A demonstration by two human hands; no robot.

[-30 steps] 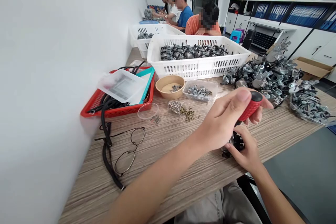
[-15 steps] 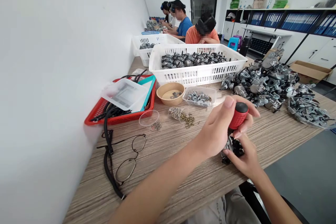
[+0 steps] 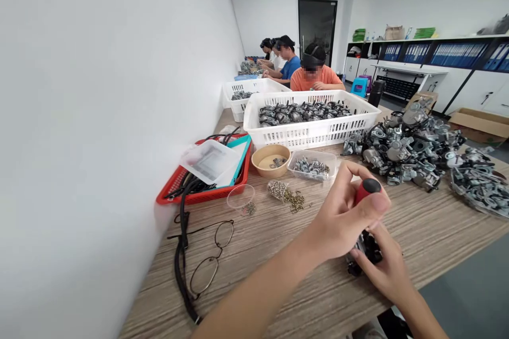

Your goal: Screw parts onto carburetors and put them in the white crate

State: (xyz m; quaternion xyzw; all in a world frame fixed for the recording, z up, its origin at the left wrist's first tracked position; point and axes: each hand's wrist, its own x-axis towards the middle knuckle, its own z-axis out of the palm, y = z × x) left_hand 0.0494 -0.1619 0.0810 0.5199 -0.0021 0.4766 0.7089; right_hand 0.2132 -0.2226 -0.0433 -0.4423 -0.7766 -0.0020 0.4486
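My left hand (image 3: 341,220) is closed around a screwdriver (image 3: 370,186) with a red handle and black end cap. The handle points up, and my fingers hide most of it. Just below, my right hand (image 3: 387,267) grips a small carburetor (image 3: 353,266) of grey metal and black parts against the table. Both hands cover much of this piece, and the screwdriver's tip is out of sight. Brass-coloured screws (image 3: 295,201) spill from a tipped clear cup (image 3: 277,189) left of my hands. A clear tub (image 3: 312,165) of small metal parts stands behind them.
A pile of carburetors (image 3: 409,143) and a heap of metal brackets (image 3: 479,185) lie right. White baskets (image 3: 310,135) stand behind. Left are a tan bowl (image 3: 271,161), a red basket (image 3: 191,198) and eyeglasses (image 3: 204,275). Co-workers (image 3: 316,77) sit beyond.
The view has tilted up, so things sit lower in the picture. My left hand has turned on the screwdriver handle, its thumb now across the near side. My right hand keeps its hold.
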